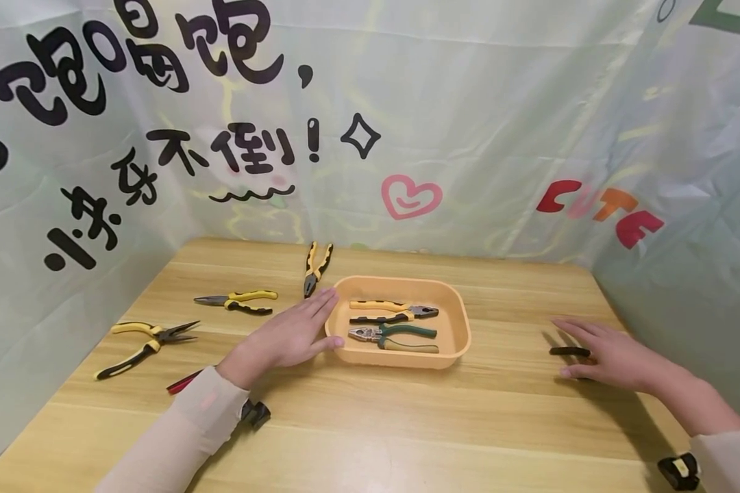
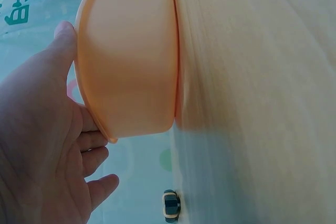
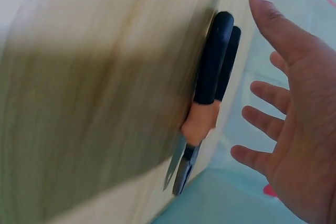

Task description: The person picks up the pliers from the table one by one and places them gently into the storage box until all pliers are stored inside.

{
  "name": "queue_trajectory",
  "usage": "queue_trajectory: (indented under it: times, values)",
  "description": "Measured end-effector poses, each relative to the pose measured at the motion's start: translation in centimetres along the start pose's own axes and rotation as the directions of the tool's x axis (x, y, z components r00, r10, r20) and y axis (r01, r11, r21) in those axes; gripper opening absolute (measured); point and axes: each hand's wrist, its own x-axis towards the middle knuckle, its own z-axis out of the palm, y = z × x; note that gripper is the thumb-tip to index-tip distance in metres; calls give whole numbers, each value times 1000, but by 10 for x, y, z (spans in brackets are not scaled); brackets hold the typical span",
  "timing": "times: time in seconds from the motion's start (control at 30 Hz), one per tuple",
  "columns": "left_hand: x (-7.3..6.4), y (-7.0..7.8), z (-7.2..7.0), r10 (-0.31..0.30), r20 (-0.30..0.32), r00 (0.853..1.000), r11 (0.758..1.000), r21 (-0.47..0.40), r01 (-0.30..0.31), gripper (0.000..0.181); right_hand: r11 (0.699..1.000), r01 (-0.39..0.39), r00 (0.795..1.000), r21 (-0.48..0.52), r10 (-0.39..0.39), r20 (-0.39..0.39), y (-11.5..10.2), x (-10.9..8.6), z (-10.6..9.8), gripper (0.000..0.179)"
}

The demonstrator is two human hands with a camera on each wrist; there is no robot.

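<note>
My left hand [image 1: 290, 339] rests its thumb and fingers on the left end of an orange plastic tray [image 1: 401, 359]; in the left wrist view the thumb and fingertips touch the tray's rim [image 2: 83, 85]. Inside the tray lie two pairs of pliers: yellow-and-black combination pliers [image 1: 424, 312] and, in front of them, green-handled pliers [image 1: 413, 331]. My right hand [image 1: 617, 356] hovers with fingers spread, holding nothing, over another pair of pliers [image 1: 569, 351] at the right. The right wrist view shows those pliers' black and orange handles [image 3: 214, 59] flat on the table, apart from the fingers.
Left of the tray lie yellow-and-black long-nose pliers [image 1: 253, 296], a second such pair [image 1: 157, 335] opened wide, and combination pliers [image 1: 310, 284] towards the back. A red-handled tool [image 1: 183, 381] is partly hidden under my left sleeve. Printed cloth hangs behind the wooden table [image 1: 512, 411].
</note>
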Motion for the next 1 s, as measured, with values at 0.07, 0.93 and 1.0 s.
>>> queue_trajectory:
  times: [0.07, 0.93, 1.0]
  values:
    - [0, -1, 1, 0, 2, 1000, 1000, 2, 0, 93, 999, -23, 999, 27, 22, 24, 3, -2, 0, 92]
    - [0, 0, 2, -7, 3, 1000, 1000, -12, 7, 94, 988, -130, 987, 87, 120, 111, 24, -22, 6, 75]
    - [0, 0, 2, -6, 3, 1000, 1000, -9, 6, 93, 988, -129, 986, 82, 119, 118, 24, -22, 5, 75]
